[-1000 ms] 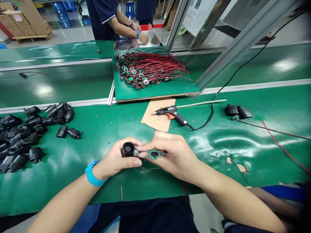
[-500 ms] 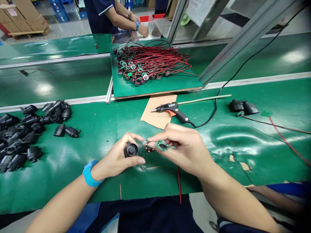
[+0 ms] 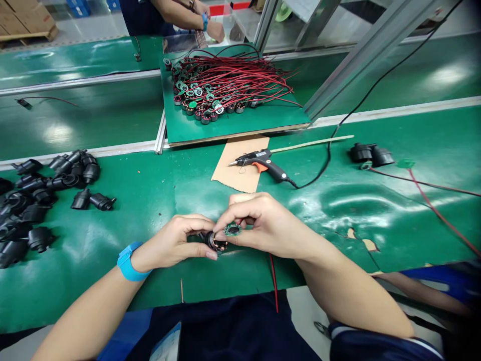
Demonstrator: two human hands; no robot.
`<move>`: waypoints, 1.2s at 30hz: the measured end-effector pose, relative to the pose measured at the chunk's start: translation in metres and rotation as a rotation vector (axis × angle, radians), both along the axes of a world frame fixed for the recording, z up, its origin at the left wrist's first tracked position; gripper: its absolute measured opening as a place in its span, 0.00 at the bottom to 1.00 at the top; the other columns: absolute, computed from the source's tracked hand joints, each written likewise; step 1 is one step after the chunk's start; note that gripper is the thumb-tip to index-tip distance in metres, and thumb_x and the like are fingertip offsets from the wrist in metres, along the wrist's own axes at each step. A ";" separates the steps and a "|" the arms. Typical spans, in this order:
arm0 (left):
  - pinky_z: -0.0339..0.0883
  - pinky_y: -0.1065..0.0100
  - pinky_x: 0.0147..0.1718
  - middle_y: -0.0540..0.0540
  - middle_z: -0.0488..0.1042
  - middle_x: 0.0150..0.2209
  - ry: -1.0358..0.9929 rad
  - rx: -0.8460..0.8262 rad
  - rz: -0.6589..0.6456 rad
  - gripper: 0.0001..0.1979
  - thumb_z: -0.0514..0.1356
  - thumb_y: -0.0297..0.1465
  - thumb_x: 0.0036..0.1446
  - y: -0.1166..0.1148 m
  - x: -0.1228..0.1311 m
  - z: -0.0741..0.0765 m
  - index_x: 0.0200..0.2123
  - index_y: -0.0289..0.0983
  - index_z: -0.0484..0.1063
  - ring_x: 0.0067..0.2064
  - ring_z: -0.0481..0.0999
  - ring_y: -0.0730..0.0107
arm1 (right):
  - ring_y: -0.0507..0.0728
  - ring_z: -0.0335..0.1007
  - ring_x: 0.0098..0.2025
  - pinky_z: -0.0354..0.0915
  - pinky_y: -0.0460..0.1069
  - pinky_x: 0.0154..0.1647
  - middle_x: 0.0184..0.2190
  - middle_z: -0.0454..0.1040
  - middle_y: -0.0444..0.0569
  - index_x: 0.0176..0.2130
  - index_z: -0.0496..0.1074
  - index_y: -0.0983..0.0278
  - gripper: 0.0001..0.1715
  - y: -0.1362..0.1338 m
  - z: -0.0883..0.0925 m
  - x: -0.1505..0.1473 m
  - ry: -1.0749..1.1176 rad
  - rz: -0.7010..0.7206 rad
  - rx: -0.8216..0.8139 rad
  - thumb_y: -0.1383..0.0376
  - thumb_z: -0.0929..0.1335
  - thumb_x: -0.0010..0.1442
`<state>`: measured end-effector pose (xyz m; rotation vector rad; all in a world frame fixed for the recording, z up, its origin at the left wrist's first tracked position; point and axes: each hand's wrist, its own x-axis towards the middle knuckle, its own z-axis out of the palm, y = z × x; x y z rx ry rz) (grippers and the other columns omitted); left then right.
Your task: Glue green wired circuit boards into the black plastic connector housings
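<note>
My left hand is closed around a black plastic housing, mostly covered by the fingers. From the right, my right hand pinches a small motor part with copper windings at the housing's mouth; how far it sits inside I cannot tell. A round green circuit board rests between the right fingers, tilted above the windings. Red wire hangs below the right hand over the bench edge.
A hot glue gun lies on cardboard ahead. Black housings are heaped at left, a few more at right. A raised board carries several wired motor parts. Opposite, a person's arms show.
The hands have come together. My left hand has turned the housing toward the right, and my right hand has brought the copper-wound part against its mouth. The view has shifted slightly.
</note>
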<state>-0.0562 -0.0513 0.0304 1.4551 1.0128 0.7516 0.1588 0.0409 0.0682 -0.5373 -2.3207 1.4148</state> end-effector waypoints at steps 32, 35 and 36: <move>0.72 0.64 0.49 0.41 0.78 0.49 0.380 0.374 -0.159 0.21 0.53 0.42 0.71 0.000 -0.011 -0.007 0.61 0.41 0.70 0.52 0.78 0.57 | 0.48 0.59 0.32 0.57 0.44 0.32 0.29 0.58 0.36 0.47 0.73 0.62 0.23 -0.002 -0.024 -0.013 -0.063 0.051 -0.062 0.74 0.76 0.52; 0.71 0.65 0.46 0.42 0.79 0.47 0.370 0.349 -0.134 0.18 0.56 0.42 0.70 0.000 -0.011 -0.002 0.57 0.41 0.71 0.48 0.79 0.60 | 0.48 0.60 0.30 0.58 0.44 0.30 0.29 0.60 0.37 0.46 0.73 0.62 0.20 0.000 -0.023 -0.009 -0.046 0.058 -0.072 0.72 0.76 0.54; 0.71 0.66 0.44 0.43 0.79 0.46 0.349 0.319 -0.113 0.17 0.58 0.42 0.69 0.000 -0.011 -0.001 0.55 0.41 0.71 0.46 0.79 0.61 | 0.48 0.61 0.30 0.59 0.44 0.30 0.29 0.62 0.37 0.48 0.73 0.62 0.20 0.003 -0.022 -0.007 -0.050 0.067 -0.103 0.70 0.76 0.56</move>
